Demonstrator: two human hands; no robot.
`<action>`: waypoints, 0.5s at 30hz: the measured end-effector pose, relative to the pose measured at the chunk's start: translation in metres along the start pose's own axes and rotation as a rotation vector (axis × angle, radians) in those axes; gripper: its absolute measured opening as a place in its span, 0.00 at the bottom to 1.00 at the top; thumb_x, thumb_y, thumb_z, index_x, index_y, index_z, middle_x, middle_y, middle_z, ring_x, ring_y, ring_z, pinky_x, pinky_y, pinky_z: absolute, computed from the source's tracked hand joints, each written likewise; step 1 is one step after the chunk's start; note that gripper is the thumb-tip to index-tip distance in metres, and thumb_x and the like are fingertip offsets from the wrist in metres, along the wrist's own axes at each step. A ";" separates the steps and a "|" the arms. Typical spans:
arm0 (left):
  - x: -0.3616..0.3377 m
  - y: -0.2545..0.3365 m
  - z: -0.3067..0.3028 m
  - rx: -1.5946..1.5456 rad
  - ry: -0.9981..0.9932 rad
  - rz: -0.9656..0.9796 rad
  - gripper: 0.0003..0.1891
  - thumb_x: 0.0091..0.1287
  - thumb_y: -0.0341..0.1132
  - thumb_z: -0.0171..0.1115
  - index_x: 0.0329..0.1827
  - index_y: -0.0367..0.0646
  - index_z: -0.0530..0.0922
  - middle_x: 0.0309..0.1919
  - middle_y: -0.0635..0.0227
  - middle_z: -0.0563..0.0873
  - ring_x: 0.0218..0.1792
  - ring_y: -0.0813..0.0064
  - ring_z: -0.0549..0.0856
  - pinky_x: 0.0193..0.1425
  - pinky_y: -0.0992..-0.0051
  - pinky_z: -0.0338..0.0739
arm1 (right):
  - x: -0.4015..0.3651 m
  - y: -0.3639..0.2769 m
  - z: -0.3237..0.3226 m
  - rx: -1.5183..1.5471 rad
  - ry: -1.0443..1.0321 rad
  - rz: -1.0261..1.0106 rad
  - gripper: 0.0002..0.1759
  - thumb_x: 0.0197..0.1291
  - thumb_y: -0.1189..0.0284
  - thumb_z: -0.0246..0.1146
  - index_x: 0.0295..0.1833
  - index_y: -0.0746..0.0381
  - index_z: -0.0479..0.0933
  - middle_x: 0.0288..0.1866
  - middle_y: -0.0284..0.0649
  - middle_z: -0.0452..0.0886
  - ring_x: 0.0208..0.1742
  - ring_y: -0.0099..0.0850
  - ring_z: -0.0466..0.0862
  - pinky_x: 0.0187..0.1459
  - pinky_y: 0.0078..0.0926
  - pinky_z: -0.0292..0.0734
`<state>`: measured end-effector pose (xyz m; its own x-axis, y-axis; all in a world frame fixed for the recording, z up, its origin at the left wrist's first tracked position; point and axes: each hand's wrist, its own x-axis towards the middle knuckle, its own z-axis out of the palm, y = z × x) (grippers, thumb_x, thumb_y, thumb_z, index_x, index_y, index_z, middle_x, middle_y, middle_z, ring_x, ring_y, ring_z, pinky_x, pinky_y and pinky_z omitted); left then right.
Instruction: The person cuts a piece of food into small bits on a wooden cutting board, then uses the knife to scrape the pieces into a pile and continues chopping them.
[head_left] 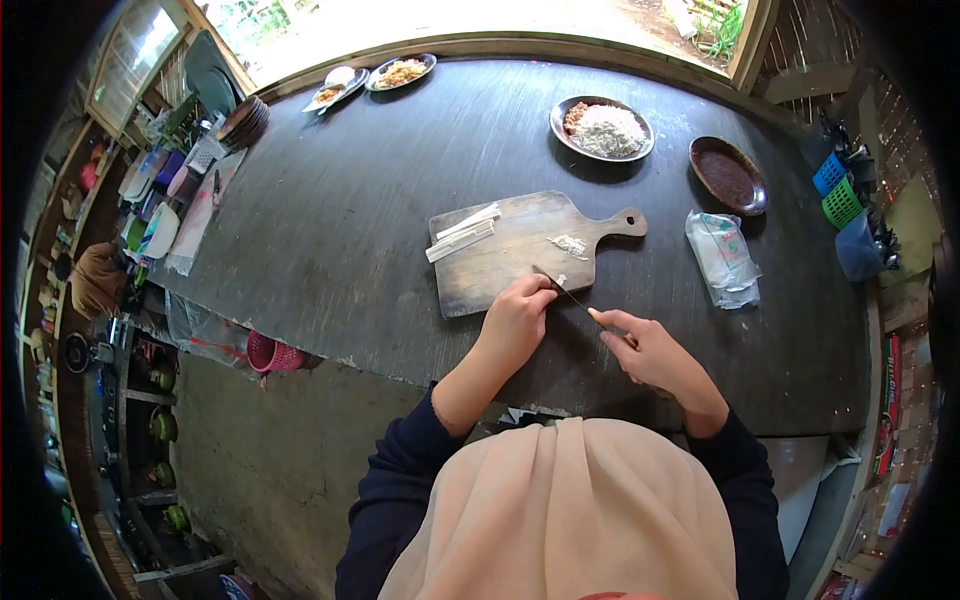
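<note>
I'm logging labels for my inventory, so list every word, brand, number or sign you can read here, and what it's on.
No text can be read with certainty.
Plastic package on the table: coloured print, too small and blurred.
Red box along the right wall: pale sideways lettering, too blurred.

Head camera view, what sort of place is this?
Probably a kitchen, whether home or small eatery I can't tell: the right hand holds a knife by a cutting board, and a plate of food stands beyond.
</note>
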<state>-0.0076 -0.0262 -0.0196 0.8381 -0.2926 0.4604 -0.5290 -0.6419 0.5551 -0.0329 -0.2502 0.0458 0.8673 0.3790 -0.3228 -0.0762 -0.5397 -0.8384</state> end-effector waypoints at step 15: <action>-0.001 0.002 -0.001 0.011 0.012 -0.012 0.09 0.55 0.21 0.61 0.40 0.35 0.83 0.44 0.60 0.82 0.49 0.58 0.82 0.55 0.66 0.78 | 0.007 0.000 0.009 -0.042 0.047 -0.068 0.19 0.71 0.70 0.56 0.65 0.58 0.74 0.19 0.40 0.74 0.18 0.23 0.71 0.25 0.25 0.71</action>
<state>-0.0092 -0.0266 -0.0184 0.8426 -0.2767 0.4620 -0.5175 -0.6531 0.5528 -0.0311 -0.2410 0.0399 0.8920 0.3806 -0.2440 0.0036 -0.5457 -0.8380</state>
